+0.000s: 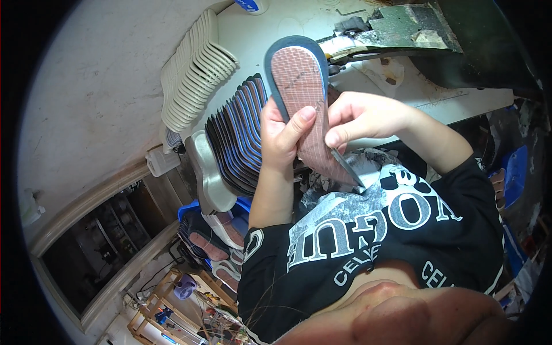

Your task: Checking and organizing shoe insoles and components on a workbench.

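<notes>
A shoe sole (299,75) is held up in front of my chest, its reddish-brown face marked with pale grid lines and bordered by a dark rim. My left hand (280,135) grips it at the left edge, thumb lying across the face. On the opposite edge, my right hand (359,119) is closed with thumb and fingers pinched at the sole's side. Below the right thumb, a thin dark strip (348,168) runs along the sole's lower end; whether it is the rim or a separate piece, I cannot tell.
Beside my left hand stands a row of dark soles with blue edges (236,135). Farther left leans a stack of cream-coloured soles (195,75). A green-topped machine (402,29) occupies the far right of the white table (282,20). More soles fill a blue bin (190,208) below.
</notes>
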`<state>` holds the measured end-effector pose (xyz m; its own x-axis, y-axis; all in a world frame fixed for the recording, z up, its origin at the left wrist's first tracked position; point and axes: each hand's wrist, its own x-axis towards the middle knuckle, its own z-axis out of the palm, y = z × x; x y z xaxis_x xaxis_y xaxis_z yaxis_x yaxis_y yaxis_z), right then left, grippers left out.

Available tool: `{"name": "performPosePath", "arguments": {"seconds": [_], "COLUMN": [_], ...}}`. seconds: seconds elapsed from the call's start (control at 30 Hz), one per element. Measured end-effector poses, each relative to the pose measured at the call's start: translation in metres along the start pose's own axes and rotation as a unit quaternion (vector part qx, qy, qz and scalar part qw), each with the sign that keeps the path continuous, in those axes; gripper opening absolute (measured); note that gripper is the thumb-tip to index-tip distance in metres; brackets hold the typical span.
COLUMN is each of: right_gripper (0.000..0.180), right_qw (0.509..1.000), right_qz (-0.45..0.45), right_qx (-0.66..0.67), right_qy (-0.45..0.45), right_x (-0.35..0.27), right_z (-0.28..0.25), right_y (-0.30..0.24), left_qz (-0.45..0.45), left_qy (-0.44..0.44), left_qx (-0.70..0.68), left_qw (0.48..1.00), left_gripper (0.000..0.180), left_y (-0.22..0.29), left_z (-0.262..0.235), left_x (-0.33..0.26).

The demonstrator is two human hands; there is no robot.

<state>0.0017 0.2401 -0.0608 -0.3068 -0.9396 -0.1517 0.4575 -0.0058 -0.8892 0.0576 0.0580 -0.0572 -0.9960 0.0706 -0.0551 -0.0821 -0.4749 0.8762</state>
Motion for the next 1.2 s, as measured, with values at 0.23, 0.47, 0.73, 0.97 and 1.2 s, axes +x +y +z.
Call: {"name": "performPosePath", "arguments": {"seconds": [0.23,0.47,0.73,0.97,1.2], "right_gripper": [0.022,0.033,0.026,0.023,0.022], "right_qw": [0.943,0.984,0.952,0.940,0.914], "right_qz": [0.018,-0.053,-0.077,-0.064,-0.121], "right_qx": [-0.271,0.035,0.090,0.159,0.200], "right_qy": [0.191,0.165,0.282,0.294,0.330], "right_x": [-0.017,-0.040,-0.061,-0.045,-0.016], "right_z": [-0.004,0.010,0.018,0.028,0.029], "right_y": [-0.030,-0.014,0.000,-0.008,-0.013], "left_qz": [0.080,0.057,0.035,-0.016,0.211], "left_qy": [0.040,0.117,0.104,0.105,-0.068], "left_qx": [0.165,0.224,0.351,0.407,0.543], "left_qw": [0.982,0.966,0.930,0.907,0.810], "left_gripper": [0.044,0.038,0.044,0.050,0.064], "left_y": [0.012,0.030,-0.001,0.012,0.037], "left_z": [0.018,0.026,0.025,0.010,0.005], "left_x": [0.025,0.081,0.105,0.123,0.146]}}
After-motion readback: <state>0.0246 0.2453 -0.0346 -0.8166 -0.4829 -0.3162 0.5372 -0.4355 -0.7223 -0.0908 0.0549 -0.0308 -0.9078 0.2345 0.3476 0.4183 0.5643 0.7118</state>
